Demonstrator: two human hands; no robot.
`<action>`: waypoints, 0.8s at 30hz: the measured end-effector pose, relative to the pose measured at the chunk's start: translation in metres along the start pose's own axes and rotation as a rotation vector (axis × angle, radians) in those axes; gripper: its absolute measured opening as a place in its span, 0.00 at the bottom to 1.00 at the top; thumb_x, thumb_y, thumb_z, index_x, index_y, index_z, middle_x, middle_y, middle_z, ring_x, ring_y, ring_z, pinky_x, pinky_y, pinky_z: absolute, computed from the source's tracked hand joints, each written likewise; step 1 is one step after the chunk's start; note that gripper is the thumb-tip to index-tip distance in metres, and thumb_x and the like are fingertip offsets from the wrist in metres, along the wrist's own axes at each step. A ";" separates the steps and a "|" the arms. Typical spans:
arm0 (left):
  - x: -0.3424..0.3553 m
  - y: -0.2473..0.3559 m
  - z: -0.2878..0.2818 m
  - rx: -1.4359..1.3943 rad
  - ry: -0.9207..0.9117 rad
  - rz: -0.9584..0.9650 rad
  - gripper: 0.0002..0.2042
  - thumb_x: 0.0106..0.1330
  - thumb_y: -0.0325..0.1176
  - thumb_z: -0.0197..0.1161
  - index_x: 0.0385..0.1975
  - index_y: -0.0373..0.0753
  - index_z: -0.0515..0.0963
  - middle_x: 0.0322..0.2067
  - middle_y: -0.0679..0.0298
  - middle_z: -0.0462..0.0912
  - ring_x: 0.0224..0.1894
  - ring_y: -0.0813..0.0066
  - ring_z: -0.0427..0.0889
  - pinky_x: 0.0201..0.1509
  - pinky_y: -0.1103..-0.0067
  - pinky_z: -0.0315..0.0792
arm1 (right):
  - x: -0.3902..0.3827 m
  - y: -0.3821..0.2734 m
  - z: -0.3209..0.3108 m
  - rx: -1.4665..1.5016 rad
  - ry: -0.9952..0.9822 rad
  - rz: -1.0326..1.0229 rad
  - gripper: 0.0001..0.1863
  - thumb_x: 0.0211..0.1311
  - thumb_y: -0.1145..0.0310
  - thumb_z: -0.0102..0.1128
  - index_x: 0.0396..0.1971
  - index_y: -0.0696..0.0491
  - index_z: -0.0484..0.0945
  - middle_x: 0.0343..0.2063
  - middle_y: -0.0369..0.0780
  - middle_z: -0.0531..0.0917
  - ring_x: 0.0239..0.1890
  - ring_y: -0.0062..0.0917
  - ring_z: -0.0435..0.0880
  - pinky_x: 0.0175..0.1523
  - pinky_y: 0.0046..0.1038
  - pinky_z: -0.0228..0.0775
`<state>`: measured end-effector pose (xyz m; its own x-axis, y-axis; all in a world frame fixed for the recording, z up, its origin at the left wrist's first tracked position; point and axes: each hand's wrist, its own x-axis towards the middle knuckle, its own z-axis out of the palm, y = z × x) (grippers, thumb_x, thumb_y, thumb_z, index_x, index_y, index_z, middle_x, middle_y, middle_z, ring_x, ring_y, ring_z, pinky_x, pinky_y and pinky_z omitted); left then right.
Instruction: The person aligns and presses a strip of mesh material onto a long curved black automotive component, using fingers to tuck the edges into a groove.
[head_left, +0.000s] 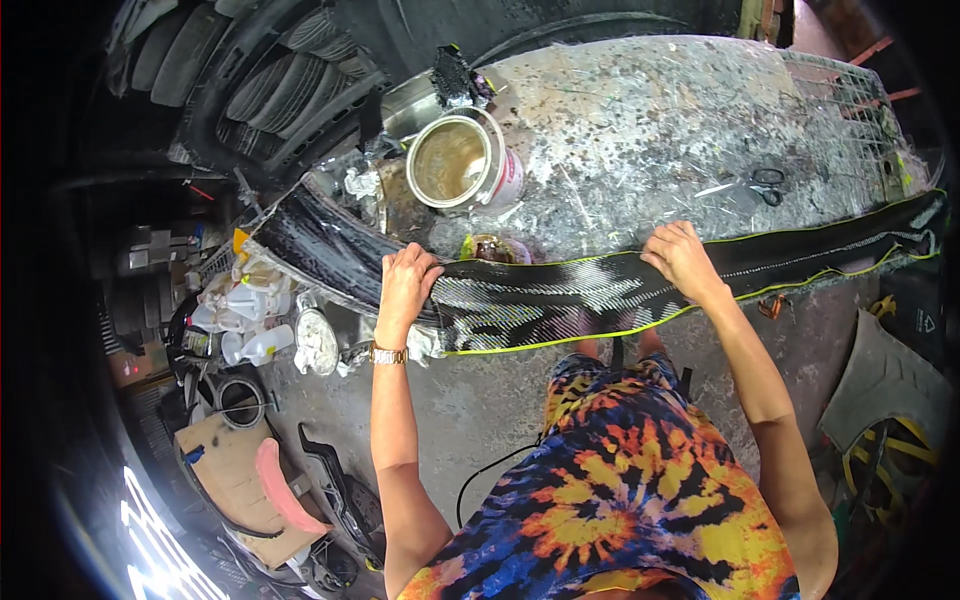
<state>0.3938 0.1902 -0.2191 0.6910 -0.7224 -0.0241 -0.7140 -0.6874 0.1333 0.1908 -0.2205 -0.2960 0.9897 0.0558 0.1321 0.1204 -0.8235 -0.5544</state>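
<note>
A long strip of black woven carbon fibre (540, 300) with yellow edges lies along the worktable's near side. My left hand (405, 285) has curled fingers pinching its left end, beside a curved dark mould (320, 240) with a grey rim. My right hand (685, 262) grips the strip's top edge right of centre, fingers bent. Behind the strip stand an open metal can (448, 158) of amber liquid and a small tub (492, 247), partly hidden. Black-handled scissors (762, 190) lie on the tabletop.
The stained worktable (640, 110) spans the top. At left are white jugs (258, 305), stacked tyres and a cardboard piece (225, 470) with a pink curved part on the floor. A grey panel (865, 385) stands at right. Crumpled dark material (458, 80) sits behind the can.
</note>
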 end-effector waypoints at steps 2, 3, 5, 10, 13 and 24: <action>0.001 -0.003 -0.003 -0.036 -0.011 -0.028 0.06 0.61 0.35 0.67 0.30 0.39 0.81 0.32 0.62 0.75 0.40 0.62 0.77 0.45 0.67 0.64 | 0.000 0.000 -0.002 -0.008 -0.018 0.011 0.07 0.58 0.66 0.66 0.29 0.54 0.79 0.30 0.39 0.78 0.41 0.36 0.77 0.53 0.36 0.63; 0.000 -0.005 -0.005 -0.032 -0.006 -0.030 0.06 0.61 0.35 0.67 0.30 0.39 0.81 0.32 0.62 0.75 0.40 0.62 0.77 0.45 0.67 0.64 | 0.000 -0.001 -0.003 -0.022 -0.041 0.032 0.07 0.58 0.66 0.66 0.29 0.53 0.80 0.30 0.39 0.78 0.42 0.35 0.78 0.53 0.36 0.63; 0.001 -0.009 -0.004 -0.069 -0.023 -0.030 0.06 0.62 0.34 0.67 0.30 0.39 0.81 0.33 0.61 0.75 0.41 0.61 0.77 0.45 0.66 0.64 | 0.002 -0.002 -0.004 -0.028 -0.026 0.022 0.07 0.58 0.66 0.66 0.29 0.53 0.80 0.30 0.39 0.78 0.41 0.35 0.78 0.53 0.36 0.63; 0.008 -0.013 -0.002 -0.049 -0.014 -0.014 0.06 0.62 0.33 0.67 0.29 0.39 0.81 0.33 0.61 0.75 0.42 0.61 0.77 0.45 0.67 0.64 | 0.003 0.000 -0.001 -0.012 -0.045 0.035 0.07 0.59 0.66 0.65 0.28 0.53 0.79 0.31 0.39 0.79 0.42 0.35 0.79 0.54 0.37 0.63; 0.008 -0.016 -0.004 -0.054 -0.026 -0.039 0.06 0.62 0.33 0.67 0.28 0.39 0.81 0.33 0.61 0.75 0.42 0.60 0.77 0.44 0.66 0.64 | 0.005 -0.001 -0.001 -0.010 -0.025 0.010 0.07 0.58 0.66 0.66 0.29 0.53 0.80 0.29 0.40 0.77 0.41 0.36 0.77 0.52 0.36 0.63; -0.034 0.018 -0.033 -0.231 0.409 -0.207 0.05 0.65 0.28 0.67 0.33 0.34 0.79 0.30 0.60 0.77 0.32 0.62 0.76 0.38 0.72 0.67 | -0.012 -0.102 -0.094 0.435 0.221 0.114 0.14 0.57 0.70 0.69 0.43 0.55 0.83 0.40 0.42 0.85 0.47 0.37 0.82 0.54 0.36 0.70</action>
<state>0.3609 0.2045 -0.1830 0.8357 -0.4531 0.3102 -0.5461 -0.7450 0.3830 0.1596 -0.1902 -0.1642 0.9640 -0.1805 0.1952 0.0800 -0.5034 -0.8603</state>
